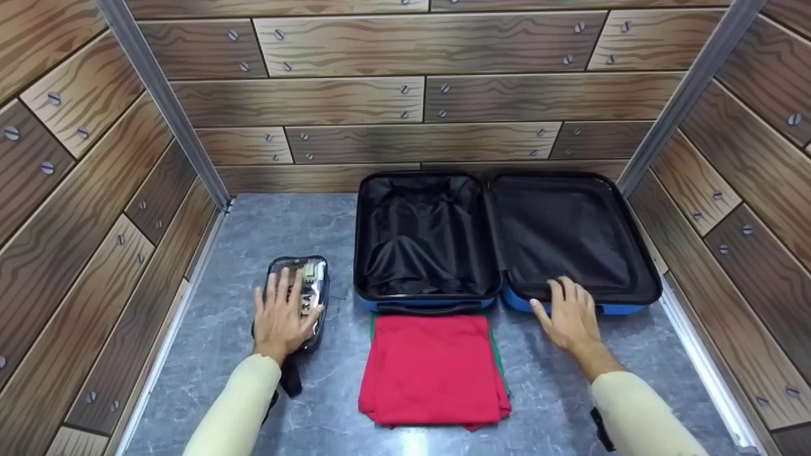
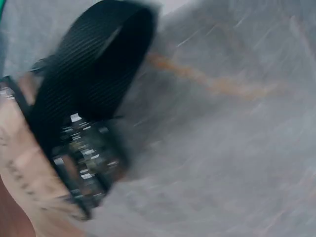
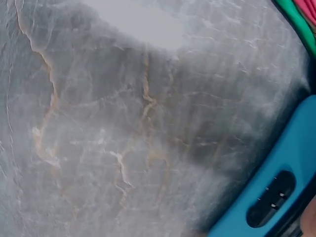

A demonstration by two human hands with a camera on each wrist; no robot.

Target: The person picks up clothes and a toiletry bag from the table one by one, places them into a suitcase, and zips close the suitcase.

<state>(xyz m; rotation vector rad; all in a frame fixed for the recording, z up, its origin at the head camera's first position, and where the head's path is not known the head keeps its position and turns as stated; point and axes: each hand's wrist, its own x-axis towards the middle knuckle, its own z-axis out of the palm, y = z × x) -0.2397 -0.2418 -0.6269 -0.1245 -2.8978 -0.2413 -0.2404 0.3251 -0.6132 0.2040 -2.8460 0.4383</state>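
Note:
My left hand [image 1: 283, 322] lies with spread, straight fingers over a clear zip pouch [image 1: 315, 285] with black edging and printed letters. A black strap [image 2: 94, 69] loops out from the pouch in the blurred left wrist view. On the right, my right hand [image 1: 572, 318] has its fingers loosely extended at the front edge of an open blue suitcase [image 1: 573, 237] with black lining. The right wrist view shows the suitcase's blue shell [image 3: 296, 143] and a black combination lock [image 3: 271, 199]; only a bit of finger appears there. Contact with the rim cannot be told.
Folded red cloth [image 1: 434, 370] lies in front of the suitcase's left half, with green cloth [image 1: 498, 354] showing beneath it. The grey marbled floor [image 1: 285, 221] is bounded by wood-patterned walls [image 1: 355, 101] at the back and both sides.

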